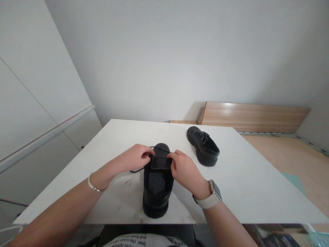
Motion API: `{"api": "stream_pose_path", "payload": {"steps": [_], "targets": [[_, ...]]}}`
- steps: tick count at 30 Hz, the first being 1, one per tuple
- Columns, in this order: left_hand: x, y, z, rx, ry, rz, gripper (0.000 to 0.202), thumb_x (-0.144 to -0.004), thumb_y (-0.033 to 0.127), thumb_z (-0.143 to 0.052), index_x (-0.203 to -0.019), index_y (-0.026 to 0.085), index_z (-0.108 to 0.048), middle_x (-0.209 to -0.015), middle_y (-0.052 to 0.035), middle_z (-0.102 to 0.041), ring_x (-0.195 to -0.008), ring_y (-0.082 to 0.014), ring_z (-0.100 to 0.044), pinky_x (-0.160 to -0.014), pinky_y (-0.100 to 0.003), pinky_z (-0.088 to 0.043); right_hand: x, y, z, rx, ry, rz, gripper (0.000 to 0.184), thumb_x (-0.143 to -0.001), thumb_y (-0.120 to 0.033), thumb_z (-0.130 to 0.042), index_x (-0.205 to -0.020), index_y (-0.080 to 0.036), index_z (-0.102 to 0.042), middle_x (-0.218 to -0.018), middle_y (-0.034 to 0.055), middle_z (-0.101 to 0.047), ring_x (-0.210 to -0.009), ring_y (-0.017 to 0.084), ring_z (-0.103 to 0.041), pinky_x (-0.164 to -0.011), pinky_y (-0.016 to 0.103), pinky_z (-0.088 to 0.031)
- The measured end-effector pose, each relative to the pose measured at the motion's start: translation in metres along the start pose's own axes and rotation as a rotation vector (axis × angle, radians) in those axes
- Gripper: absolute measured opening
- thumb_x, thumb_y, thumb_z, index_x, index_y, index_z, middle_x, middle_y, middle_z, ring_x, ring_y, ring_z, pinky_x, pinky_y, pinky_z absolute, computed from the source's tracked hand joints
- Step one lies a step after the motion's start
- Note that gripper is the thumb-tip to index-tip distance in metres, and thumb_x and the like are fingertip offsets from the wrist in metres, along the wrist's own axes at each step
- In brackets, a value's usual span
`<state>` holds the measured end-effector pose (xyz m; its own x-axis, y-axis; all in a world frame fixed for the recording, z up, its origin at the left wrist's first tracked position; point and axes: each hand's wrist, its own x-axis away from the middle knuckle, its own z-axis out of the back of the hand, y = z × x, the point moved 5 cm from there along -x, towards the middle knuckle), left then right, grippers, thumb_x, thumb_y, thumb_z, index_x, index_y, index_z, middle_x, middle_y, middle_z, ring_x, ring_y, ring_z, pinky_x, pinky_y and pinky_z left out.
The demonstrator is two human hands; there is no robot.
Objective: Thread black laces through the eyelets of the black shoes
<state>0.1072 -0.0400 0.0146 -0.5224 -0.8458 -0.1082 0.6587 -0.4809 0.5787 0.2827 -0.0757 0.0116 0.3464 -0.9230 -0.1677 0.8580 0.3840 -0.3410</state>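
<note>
A black lace-up shoe [157, 192] stands on the white table in front of me, its heel towards me and its toe pointing away. My left hand [137, 156] is closed in a pinch at the left edge of the lacing, by the tongue. Opposite it, my right hand [183, 168] pinches at the right edge. A thin black shoelace [137, 171] trails out on the left below my left fingers, and another stretch crosses the front of the shoe between both hands. The fingertips partly cover the eyelets and the lace.
A second black shoe [204, 145], its lace tied, rests farther back on the right of the white table [246, 192]. Dark smudges mark the tabletop near me. Beyond the right edge are a wooden headboard [254, 116] and bed base. White cabinets [38, 103] stand left.
</note>
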Motion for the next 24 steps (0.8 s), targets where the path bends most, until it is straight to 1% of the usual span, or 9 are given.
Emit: {"api": "stream_pose_path", "payload": {"steps": [2, 5, 7, 9, 11, 14, 18, 21, 24], "targets": [[-0.005, 0.002, 0.001, -0.040, -0.035, -0.022, 0.029, -0.072, 0.011, -0.052, -0.085, 0.020, -0.077, -0.068, -0.0005, -0.071, -0.058, -0.0146, -0.059, -0.056, -0.023, -0.038, -0.003, 0.000, -0.001, 0.035, -0.007, -0.018, 0.027, -0.088, -0.005, -0.046, -0.095, -0.017, -0.070, -0.092, 0.0108, -0.066, -0.082, 0.021, -0.065, -0.073, 0.031, -0.045], [-0.012, 0.010, -0.001, -0.157, -0.062, -0.037, 0.023, -0.073, 0.011, -0.055, -0.072, 0.021, -0.076, -0.061, -0.0006, -0.068, -0.053, -0.0150, -0.056, -0.052, -0.025, -0.034, -0.006, -0.002, -0.002, 0.117, -0.001, -0.041, 0.023, -0.090, -0.008, -0.048, -0.091, -0.017, -0.069, -0.088, 0.0100, -0.066, -0.075, 0.021, -0.063, -0.065, 0.031, -0.043], [-0.015, 0.016, -0.001, -0.272, -0.024, -0.021, 0.021, -0.075, 0.012, -0.057, -0.067, 0.021, -0.075, -0.062, -0.0032, -0.068, -0.056, -0.0174, -0.058, -0.054, -0.026, -0.035, -0.008, -0.003, 0.000, 0.158, 0.041, -0.037, 0.021, -0.091, -0.009, -0.049, -0.089, -0.018, -0.068, -0.088, 0.0098, -0.065, -0.077, 0.022, -0.063, -0.062, 0.031, -0.042], [-0.015, 0.025, 0.001, -0.328, 0.046, -0.034, 0.021, -0.079, 0.013, -0.058, -0.070, 0.020, -0.075, -0.072, -0.0066, -0.071, -0.067, -0.0208, -0.063, -0.060, -0.028, -0.040, -0.009, -0.005, 0.004, 0.109, 0.144, 0.002, 0.020, -0.092, -0.010, -0.050, -0.088, -0.019, -0.067, -0.094, 0.0105, -0.065, -0.087, 0.024, -0.062, -0.066, 0.031, -0.044], [-0.012, 0.036, 0.006, -0.250, 0.115, -0.083, 0.021, -0.085, 0.015, -0.056, -0.079, 0.018, -0.076, -0.084, -0.0077, -0.073, -0.077, -0.0219, -0.066, -0.070, -0.030, -0.046, -0.007, -0.008, 0.011, -0.081, 0.276, 0.063, 0.017, -0.093, -0.011, -0.049, -0.090, -0.019, -0.065, -0.098, 0.0098, -0.065, -0.092, 0.023, -0.061, -0.071, 0.031, -0.047], [-0.005, 0.051, 0.017, 0.008, 0.225, -0.131, 0.018, -0.091, 0.021, -0.057, -0.089, 0.019, -0.075, -0.089, -0.0044, -0.076, -0.081, -0.0191, -0.068, -0.078, -0.030, -0.050, -0.001, -0.009, 0.019, -0.527, 0.421, 0.102, 0.011, -0.096, -0.019, -0.051, -0.093, -0.020, -0.062, -0.090, 0.0057, -0.066, -0.082, 0.018, -0.063, -0.075, 0.031, -0.051], [0.004, 0.057, 0.027, 0.301, 0.330, -0.111, 0.012, -0.089, 0.027, -0.065, -0.093, 0.018, -0.071, -0.087, -0.0024, -0.076, -0.078, -0.0168, -0.069, -0.073, -0.026, -0.052, 0.001, -0.014, 0.020, -1.015, 0.429, 0.039, 0.009, -0.091, -0.029, -0.062, -0.093, -0.020, -0.064, -0.084, 0.0035, -0.069, -0.072, 0.015, -0.066, -0.070, 0.029, -0.057], [0.008, 0.056, 0.027, 0.468, 0.338, -0.089, 0.013, -0.087, 0.028, -0.068, -0.092, 0.017, -0.064, -0.081, -0.0018, -0.074, -0.074, -0.0155, -0.069, -0.068, -0.025, -0.051, 0.002, -0.019, 0.019, -1.194, 0.416, 0.017, 0.013, -0.086, -0.030, -0.068, -0.094, -0.020, -0.068, -0.086, 0.0035, -0.070, -0.067, 0.014, -0.067, -0.067, 0.028, -0.060], [0.012, 0.054, 0.026, 0.543, 0.342, -0.078, 0.019, -0.085, 0.027, -0.070, -0.092, 0.019, -0.055, -0.076, 0.0008, -0.073, -0.071, -0.0146, -0.068, -0.067, -0.024, -0.050, 0.004, -0.023, 0.021, -1.233, 0.422, 0.035, 0.014, -0.084, -0.030, -0.070, -0.093, -0.020, -0.072, -0.088, 0.0034, -0.071, -0.067, 0.013, -0.069, -0.066, 0.027, -0.062]]}}
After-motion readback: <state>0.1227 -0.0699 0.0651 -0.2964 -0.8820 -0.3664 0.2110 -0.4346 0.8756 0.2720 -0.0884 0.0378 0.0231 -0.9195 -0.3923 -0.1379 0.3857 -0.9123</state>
